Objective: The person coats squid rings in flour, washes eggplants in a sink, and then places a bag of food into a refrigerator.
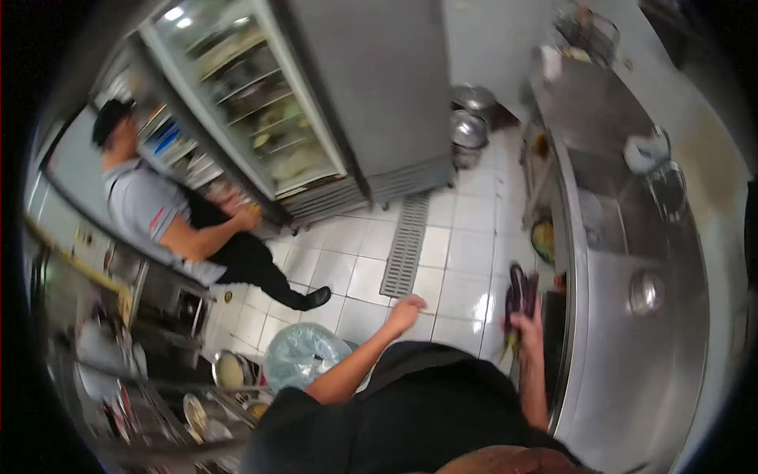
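Bunch of elongated, dark purple, glossy eggplants [517, 294], at least two, side by side; green stem ends at the lower end, toward the wearer; exact count not resolved. Location: in the right hand, over the floor, just beside the long counter's front edge. Surroundings, largest first: white square-tiled floor [359, 272]; long stainless-steel counter with sink basins [632, 379] along the right side; tall plain grey metal cabinet [379, 87]; next to it, a glass-doored refrigerator with loaded shelves [249, 103]. At left, a co-worker in grey shirt, black apron and black cap [150, 193] stands by shelving, forearms forward; contents of their hands blurred. Round bin with translucent bluish liner [296, 355] sits partly behind the left forearm. Slotted grey floor drain [407, 245] lies beyond the left hand. Shiny round metal vessels [470, 130] are grouped near the far wall; a small round metal dish [647, 291] is on the counter. Counter edge bounds the space right of the eggplants. Right hand [527, 325]: grasping the eggplants, thumb across them. Left hand [405, 313]: extended above the tiles, fingers seemingly curled; cannot tell whether clenched or loose.
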Tool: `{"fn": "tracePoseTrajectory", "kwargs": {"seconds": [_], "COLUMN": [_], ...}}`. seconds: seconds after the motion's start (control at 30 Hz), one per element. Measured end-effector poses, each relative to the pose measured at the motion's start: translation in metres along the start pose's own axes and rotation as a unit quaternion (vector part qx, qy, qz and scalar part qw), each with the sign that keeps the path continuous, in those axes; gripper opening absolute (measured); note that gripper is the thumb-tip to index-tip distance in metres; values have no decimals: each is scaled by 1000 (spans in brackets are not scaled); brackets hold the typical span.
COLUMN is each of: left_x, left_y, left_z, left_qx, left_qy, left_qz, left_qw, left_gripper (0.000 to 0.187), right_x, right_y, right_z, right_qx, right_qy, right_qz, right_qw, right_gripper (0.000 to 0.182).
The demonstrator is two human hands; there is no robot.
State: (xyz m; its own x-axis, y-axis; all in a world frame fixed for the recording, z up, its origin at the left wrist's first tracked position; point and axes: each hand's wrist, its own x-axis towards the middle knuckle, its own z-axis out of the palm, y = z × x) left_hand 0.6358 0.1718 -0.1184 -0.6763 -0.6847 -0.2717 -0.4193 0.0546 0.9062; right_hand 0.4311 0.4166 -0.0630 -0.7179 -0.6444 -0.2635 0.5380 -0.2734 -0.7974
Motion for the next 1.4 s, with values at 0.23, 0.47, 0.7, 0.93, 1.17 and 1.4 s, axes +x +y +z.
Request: {"fn": "tracePoseTrajectory", "kwargs": {"seconds": [0.23,0.47,0.7,0.93,1.17,1.4], "left_x": [86,250,377,443,510,571], "left_y": [-4,19,210,315,386,434], "left_z": [-78,-133,8,156,276,380], "left_qx": [-170,-129,-166,-435,-402,-416], "left_qy": [122,159,-323,-455,-514,-567], "left_qz": [-158,-139,-46,-99,-101,-141], "left_qw": [965,969,931,771,751,697], "left_gripper": [27,15,67,48,43,48], "right_x": [168,251,299,372,439,484], "right_y": [-72,-81,-121,-184,-247,-336], "right_z": [70,72,104,114,17,-75], "right_qx": [-7,14,-161,-262,-455,-335], "right_qy": [-47,49,108,116,309,316], "right_qz": [-13,-21,-89,-171,-261,-255], "right_qw": [999,998,977,943,794,850], "right_gripper": [100,104,108,104,84,32]}}
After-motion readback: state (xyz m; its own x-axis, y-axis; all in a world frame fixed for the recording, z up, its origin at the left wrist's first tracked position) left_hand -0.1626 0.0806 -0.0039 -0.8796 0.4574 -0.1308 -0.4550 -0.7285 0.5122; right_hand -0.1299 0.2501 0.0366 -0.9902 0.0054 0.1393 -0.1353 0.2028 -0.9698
